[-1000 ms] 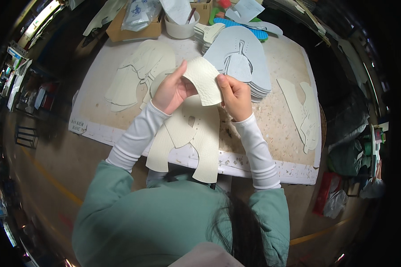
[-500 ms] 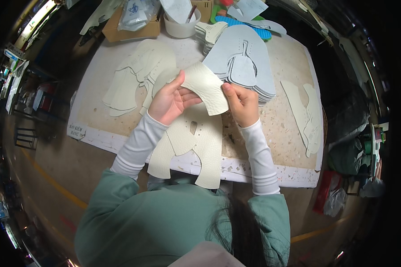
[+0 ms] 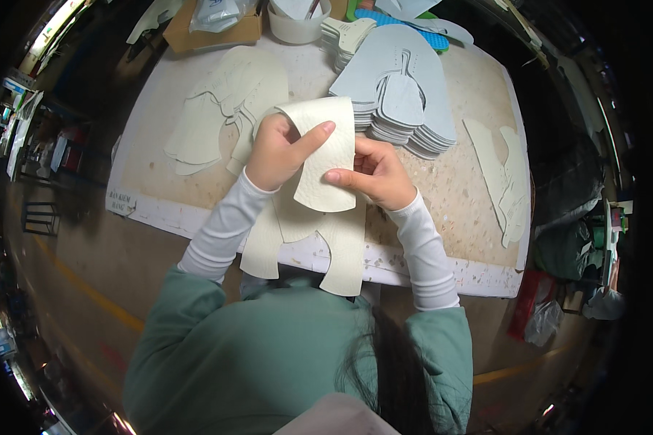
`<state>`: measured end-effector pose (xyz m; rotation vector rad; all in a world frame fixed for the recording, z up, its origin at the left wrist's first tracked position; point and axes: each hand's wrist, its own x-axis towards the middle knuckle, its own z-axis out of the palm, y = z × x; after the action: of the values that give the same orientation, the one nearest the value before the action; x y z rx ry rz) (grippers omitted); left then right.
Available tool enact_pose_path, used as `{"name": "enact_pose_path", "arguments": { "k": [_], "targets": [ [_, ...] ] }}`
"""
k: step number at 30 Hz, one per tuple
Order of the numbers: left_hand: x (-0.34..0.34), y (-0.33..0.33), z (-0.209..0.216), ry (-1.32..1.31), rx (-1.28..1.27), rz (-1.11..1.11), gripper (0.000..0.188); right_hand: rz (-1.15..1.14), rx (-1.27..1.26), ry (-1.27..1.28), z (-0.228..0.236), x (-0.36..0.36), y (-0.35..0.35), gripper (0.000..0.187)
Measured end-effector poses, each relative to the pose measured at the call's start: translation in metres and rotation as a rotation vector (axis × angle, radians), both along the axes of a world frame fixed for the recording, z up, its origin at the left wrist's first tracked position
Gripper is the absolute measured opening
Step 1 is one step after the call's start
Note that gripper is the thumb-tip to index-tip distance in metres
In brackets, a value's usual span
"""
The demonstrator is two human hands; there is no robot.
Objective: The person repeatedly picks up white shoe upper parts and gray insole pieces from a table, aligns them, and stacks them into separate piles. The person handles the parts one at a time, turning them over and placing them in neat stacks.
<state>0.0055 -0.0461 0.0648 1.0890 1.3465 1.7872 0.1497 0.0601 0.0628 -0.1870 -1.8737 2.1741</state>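
Note:
A cream piece of grained leather (image 3: 328, 163), cut to a curved shape, is held up over the near part of the table and bends over at its top. My left hand (image 3: 277, 148) grips its left side, thumb on the front face and the other fingers mostly behind it. My right hand (image 3: 384, 174) pinches the right edge, thumb in front. Beneath, larger cream cut pieces (image 3: 345, 254) lie with two legs hanging past the table's near edge. Left of my hands are more cream cut pieces (image 3: 196, 134), loosely overlapping.
A stack of pale blue-grey cut pieces (image 3: 429, 94) stands behind my right hand, beside a smaller cream stack (image 3: 348, 36). Two cream pieces (image 3: 495, 177) lie at the table's right. A cardboard box (image 3: 221, 29) and white tub (image 3: 297, 27) sit at the far edge.
The leather piece has turned from slanting sideways to hanging upright, its top now bent over. My left thumb has come onto its front, and my right hand has shifted slightly down.

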Motion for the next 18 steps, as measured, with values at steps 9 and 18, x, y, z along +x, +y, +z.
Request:
{"name": "enact_pose_path", "arguments": {
  "k": [9, 18],
  "targets": [
    [-0.0024, -0.0075, 0.0038, -0.022, 0.004, 0.073, 0.018, 0.065, -0.07, -0.06, 0.0026, 0.006, -0.012, 0.024],
    [-0.0048, -0.0047, -0.0032, -0.099, -0.033, 0.017, 0.017, 0.009, 0.239, 0.075, 0.0053, 0.007, -0.0086, 0.021]
  ]
}}
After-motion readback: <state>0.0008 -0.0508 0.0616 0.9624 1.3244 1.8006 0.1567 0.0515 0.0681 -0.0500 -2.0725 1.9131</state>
